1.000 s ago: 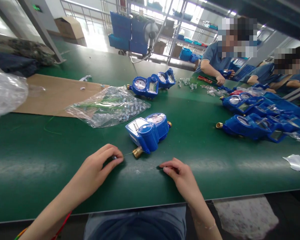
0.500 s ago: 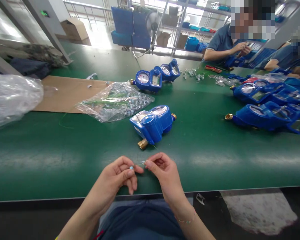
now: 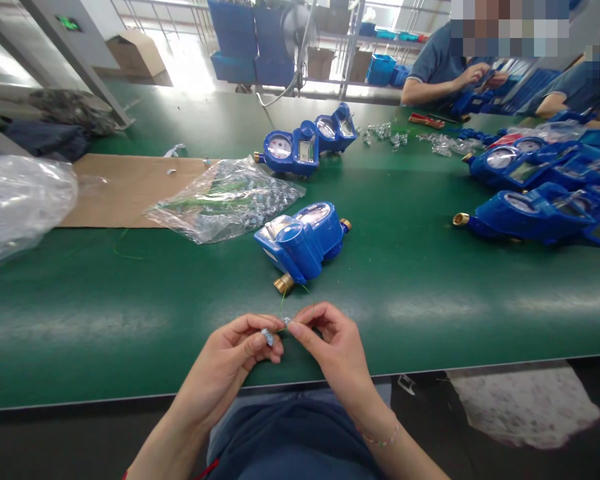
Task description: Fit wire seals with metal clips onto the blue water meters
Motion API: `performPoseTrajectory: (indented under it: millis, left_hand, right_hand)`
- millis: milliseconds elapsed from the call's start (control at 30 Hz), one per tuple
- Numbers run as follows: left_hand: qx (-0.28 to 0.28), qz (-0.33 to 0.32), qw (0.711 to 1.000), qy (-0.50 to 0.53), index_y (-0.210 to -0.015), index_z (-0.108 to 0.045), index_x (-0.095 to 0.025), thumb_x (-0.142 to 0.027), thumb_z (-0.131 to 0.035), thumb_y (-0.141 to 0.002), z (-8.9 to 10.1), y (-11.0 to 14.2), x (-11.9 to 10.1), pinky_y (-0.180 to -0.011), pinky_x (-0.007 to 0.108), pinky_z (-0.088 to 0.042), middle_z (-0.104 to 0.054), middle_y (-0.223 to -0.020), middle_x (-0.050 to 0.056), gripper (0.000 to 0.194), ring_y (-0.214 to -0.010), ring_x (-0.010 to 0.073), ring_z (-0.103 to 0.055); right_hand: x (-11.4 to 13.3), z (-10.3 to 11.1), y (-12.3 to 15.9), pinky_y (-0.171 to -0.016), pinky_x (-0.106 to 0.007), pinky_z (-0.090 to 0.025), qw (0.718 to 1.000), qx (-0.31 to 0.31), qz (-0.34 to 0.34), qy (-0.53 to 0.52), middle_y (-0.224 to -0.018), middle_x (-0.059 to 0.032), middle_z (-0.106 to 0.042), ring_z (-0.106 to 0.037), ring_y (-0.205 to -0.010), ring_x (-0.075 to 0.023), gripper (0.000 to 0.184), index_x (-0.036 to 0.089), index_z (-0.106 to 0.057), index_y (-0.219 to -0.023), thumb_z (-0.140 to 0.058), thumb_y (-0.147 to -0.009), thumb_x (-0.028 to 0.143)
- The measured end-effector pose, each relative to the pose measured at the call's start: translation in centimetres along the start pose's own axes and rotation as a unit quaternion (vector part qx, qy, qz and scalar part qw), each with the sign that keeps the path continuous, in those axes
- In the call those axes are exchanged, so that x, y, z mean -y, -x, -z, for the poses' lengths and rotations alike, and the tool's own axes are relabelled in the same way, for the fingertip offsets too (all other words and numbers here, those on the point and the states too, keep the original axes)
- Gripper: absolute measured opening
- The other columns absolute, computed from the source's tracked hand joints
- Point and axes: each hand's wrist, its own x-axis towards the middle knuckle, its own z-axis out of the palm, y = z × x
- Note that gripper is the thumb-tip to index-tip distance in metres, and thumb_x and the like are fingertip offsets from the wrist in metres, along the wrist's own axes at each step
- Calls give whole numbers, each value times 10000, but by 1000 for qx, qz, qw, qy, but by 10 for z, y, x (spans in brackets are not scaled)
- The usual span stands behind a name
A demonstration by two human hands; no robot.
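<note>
Close together over the near edge of the green table are both my hands. My left hand is closed, with a small light-blue seal between thumb and fingers. My right hand pinches another small pale-blue seal beside the left fingertips. A thin yellow-green wire runs from the fingertips up toward the brass end of a blue water meter. That meter lies tilted on the table just beyond my hands, neither hand touching it. Whether the wire passes through either seal is too small to tell.
A clear plastic bag of small seals and green wires lies left of the meter, partly on cardboard. More blue meters stand behind and at the right. A co-worker sits across the table.
My fingertips have drawn closer together, and the left fingers have curled in. More of the left seal shows, and the wire is now visible near the meter's brass end. The camera view has shifted slightly.
</note>
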Motion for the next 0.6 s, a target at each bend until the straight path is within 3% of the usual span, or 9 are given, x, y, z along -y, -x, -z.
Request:
performPoseTrajectory:
  millis: [433,533,600]
  left_hand:
    - [-9,4,1000,-3,-867,-719,-158,-229,-694,-789,-1,3,0,-670,253,-518,-646,-896,71,109,-710,135,-576]
    - [-36,-25,998,-52,-822,-720,-159,-235,-722,-759,-2,2,2,-676,241,-502,-607,-1008,67,99,-750,130,-568]
    - [-56,-58,992,-95,-806,-721,-166,-245,-738,-741,-3,-1,1,-628,214,-467,-593,-972,43,104,-706,105,-546]
  right_hand:
    - [0,-1,2,-724,-272,-450,1000,7,7,-1,-759,-3,-647,-582,-748,-149,161,186,-634,-751,-742,-747,306]
    - [-2,-1,1,-738,-271,-444,1000,20,9,1,-767,-4,-650,-576,-755,-146,138,186,-635,-743,-731,-760,284]
    - [-4,-3,-4,-742,-266,-441,999,33,2,-30,-783,-3,-635,-568,-769,-142,134,182,-639,-720,-739,-746,267]
